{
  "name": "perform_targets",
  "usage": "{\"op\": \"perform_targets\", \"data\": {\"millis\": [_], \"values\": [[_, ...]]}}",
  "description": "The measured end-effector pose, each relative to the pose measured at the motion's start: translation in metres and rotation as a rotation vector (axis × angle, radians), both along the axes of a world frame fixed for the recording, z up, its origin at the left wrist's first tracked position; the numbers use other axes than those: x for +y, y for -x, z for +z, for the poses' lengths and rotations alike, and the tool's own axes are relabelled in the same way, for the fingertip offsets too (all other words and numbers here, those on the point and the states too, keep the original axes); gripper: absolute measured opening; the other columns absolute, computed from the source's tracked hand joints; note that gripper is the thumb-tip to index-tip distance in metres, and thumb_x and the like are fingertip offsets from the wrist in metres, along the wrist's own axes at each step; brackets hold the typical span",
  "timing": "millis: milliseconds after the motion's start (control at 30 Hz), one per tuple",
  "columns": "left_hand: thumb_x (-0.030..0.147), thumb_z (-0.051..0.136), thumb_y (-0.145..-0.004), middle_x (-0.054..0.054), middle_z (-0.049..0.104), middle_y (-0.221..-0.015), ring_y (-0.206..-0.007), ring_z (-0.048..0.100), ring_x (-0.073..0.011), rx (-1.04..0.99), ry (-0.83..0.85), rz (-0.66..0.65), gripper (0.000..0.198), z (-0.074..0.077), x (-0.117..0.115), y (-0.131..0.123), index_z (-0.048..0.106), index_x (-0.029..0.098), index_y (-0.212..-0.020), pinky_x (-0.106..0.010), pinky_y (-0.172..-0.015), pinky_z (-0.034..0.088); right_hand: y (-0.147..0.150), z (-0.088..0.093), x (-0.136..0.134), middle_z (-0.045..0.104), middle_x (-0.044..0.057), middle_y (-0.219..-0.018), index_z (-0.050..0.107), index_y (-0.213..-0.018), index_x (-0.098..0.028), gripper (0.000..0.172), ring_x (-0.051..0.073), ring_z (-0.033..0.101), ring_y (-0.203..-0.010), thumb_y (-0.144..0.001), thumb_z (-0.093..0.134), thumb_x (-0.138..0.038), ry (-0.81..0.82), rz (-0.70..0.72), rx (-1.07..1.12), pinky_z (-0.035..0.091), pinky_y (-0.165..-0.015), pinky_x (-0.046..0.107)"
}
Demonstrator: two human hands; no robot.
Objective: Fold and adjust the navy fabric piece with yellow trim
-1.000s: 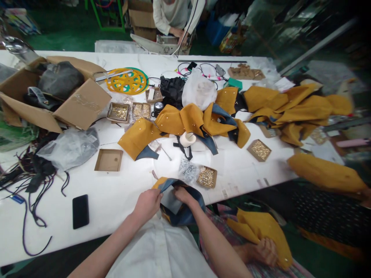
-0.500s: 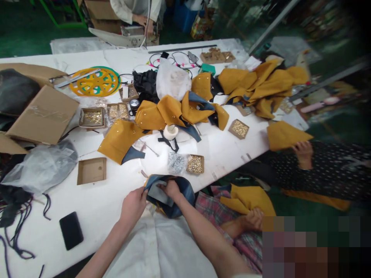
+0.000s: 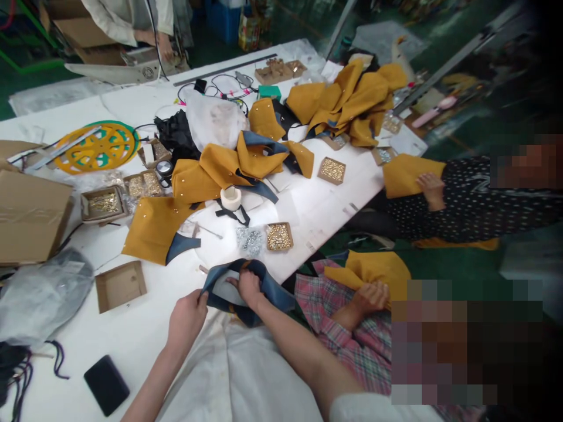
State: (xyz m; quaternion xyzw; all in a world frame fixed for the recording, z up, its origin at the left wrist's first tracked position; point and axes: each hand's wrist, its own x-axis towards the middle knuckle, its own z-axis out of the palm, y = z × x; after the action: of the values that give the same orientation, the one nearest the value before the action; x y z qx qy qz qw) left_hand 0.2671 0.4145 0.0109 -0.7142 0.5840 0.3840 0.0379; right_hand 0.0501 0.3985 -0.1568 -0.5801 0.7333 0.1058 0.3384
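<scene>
My left hand [image 3: 187, 316] is closed on the left edge of a dark blue fabric piece [image 3: 268, 284] at the near edge of the white table [image 3: 145, 340]. My right hand [image 3: 247, 286] presses into the middle of the same piece, fingers curled on it. Just beyond lie a small box of gold studs [image 3: 280, 237] and a clear bag of silver fittings [image 3: 250, 239]. A mustard-yellow fabric panel [image 3: 153, 225] with a blue lining lies to the left of them.
Piles of mustard fabric [image 3: 347, 99] cover the middle and far right. A cardboard box [image 3: 30, 214], an empty small tray [image 3: 121, 285], a black phone [image 3: 107, 384] and a yellow-green wheel [image 3: 94, 146] sit left. A person's hand [image 3: 367, 296] holds yellow fabric at right; another person [image 3: 475, 196] sits beyond.
The view has swung right and down. My hands have kept hold of the blue piece and spread it slightly wider. The person at right has drawn a yellow piece towards themselves.
</scene>
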Motion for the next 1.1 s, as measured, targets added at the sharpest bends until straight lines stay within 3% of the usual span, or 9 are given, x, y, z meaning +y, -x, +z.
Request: {"op": "perform_targets", "data": {"millis": [367, 567, 667, 733, 867, 967, 1033, 1100], "values": [[0.042, 0.047, -0.116, -0.005, 0.082, -0.081, -0.07, 0.075, -0.02, 0.121, -0.002, 0.059, 0.039, -0.012, 0.015, -0.003, 0.075, 0.022, -0.095, -0.03, -0.07, 0.045, -0.026, -0.005, 0.01, 0.073, 0.03, -0.133, 0.067, -0.14, -0.007, 0.07, 0.041, 0.07, -0.123, -0.105, 0.076, -0.067, 0.101, 0.027, 0.086, 0.063, -0.097, 0.046], [0.043, 0.046, -0.117, -0.005, 0.08, -0.077, -0.07, 0.075, -0.0199, 0.12, 0.0, 0.045, 0.042, -0.015, 0.013, 0.002, 0.071, 0.023, -0.089, -0.029, -0.07, 0.045, -0.026, 0.001, 0.029, 0.059, 0.027, -0.159, 0.06, -0.147, -0.017, 0.061, 0.04, 0.061, -0.14, -0.106, 0.077, -0.059, 0.194, 0.081, 0.036, 0.065, -0.098, 0.044], [0.043, 0.047, -0.117, -0.006, 0.081, -0.081, -0.072, 0.074, -0.02, 0.096, 0.002, 0.015, 0.042, -0.012, 0.008, 0.008, 0.072, 0.022, -0.09, -0.029, -0.07, 0.044, -0.025, -0.002, 0.033, 0.054, 0.026, -0.169, 0.065, -0.144, -0.018, 0.052, 0.041, 0.055, -0.149, -0.107, 0.079, -0.05, 0.188, 0.132, 0.018, 0.064, -0.101, 0.043], [0.042, 0.05, -0.117, -0.006, 0.082, -0.084, -0.074, 0.075, -0.0202, 0.073, 0.002, -0.008, 0.04, -0.01, 0.006, 0.011, 0.075, 0.022, -0.093, -0.029, -0.07, 0.043, -0.026, -0.005, 0.035, 0.058, 0.026, -0.165, 0.068, -0.14, -0.016, 0.045, 0.04, 0.055, -0.15, -0.107, 0.079, -0.045, 0.165, 0.154, 0.018, 0.062, -0.105, 0.043], [0.041, 0.051, -0.117, -0.007, 0.084, -0.089, -0.078, 0.076, -0.0211, 0.007, 0.001, -0.05, 0.039, -0.005, 0.007, 0.012, 0.079, 0.022, -0.098, -0.029, -0.07, 0.043, -0.033, -0.015, 0.037, 0.073, 0.026, -0.138, 0.068, -0.142, -0.01, 0.045, 0.037, 0.068, -0.126, -0.109, 0.075, -0.04, 0.093, 0.112, 0.056, 0.06, -0.102, 0.044], [0.04, 0.051, -0.117, -0.008, 0.084, -0.09, -0.081, 0.077, -0.0229, -0.061, 0.009, -0.089, 0.039, -0.001, 0.01, 0.01, 0.081, 0.023, -0.1, -0.03, -0.072, 0.045, -0.037, -0.024, 0.037, 0.073, 0.026, -0.138, 0.069, -0.143, -0.009, 0.043, 0.036, 0.07, -0.12, -0.105, 0.076, -0.029, 0.033, 0.077, 0.077, 0.06, -0.097, 0.041], [0.04, 0.049, -0.117, -0.011, 0.084, -0.095, -0.085, 0.078, -0.0272, -0.119, 0.025, -0.106, 0.037, 0.004, 0.012, 0.01, 0.082, 0.023, -0.114, -0.034, -0.073, 0.048, -0.035, -0.029, 0.038, 0.073, 0.025, -0.141, 0.071, -0.143, -0.011, 0.043, 0.034, 0.071, -0.121, -0.101, 0.073, -0.016, 0.002, 0.074, 0.073, 0.06, -0.094, 0.038], [0.035, 0.047, -0.117, -0.016, 0.084, -0.112, -0.1, 0.078, -0.0333, -0.181, 0.106, -0.149, 0.041, 0.01, 0.014, 0.015, 0.072, 0.02, -0.147, -0.039, -0.077, 0.053, -0.031, -0.033, 0.039, 0.073, 0.023, -0.145, 0.073, -0.146, -0.015, 0.05, 0.033, 0.072, -0.123, -0.097, 0.069, -0.008, -0.004, 0.083, 0.058, 0.061, -0.094, 0.036]]}}
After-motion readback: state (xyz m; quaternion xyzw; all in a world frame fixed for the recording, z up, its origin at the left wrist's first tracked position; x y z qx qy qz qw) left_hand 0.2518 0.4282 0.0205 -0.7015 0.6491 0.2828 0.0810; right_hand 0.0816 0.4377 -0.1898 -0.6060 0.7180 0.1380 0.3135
